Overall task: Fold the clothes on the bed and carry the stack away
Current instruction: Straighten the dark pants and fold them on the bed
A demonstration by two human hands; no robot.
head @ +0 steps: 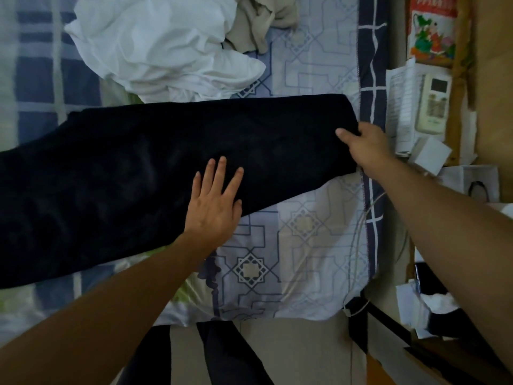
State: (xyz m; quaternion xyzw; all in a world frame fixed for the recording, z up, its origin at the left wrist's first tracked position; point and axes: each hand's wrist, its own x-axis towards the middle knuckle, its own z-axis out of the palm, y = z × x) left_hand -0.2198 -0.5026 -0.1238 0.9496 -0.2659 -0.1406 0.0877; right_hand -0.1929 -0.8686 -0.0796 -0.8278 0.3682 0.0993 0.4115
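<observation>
A home bedroom: patterned bed sheet [299, 240], crumpled laundry [166, 48].

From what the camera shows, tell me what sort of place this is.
Most likely a bedroom at home. A bed with a patterned sheet holds loose clothes: dark trousers and a crumpled white garment. A remote and papers clutter the bedside.

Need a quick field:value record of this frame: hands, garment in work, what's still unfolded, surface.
left hand: left hand flat, fingers straight, pressing on dark garment
right hand: right hand grips the garment's right end
garment in work: dark, long, laid across the bed
unfolded: white garment and beige garment, crumpled behind it
surface: patterned bed sheet
beside bed: remote control
stack: none visible
</observation>
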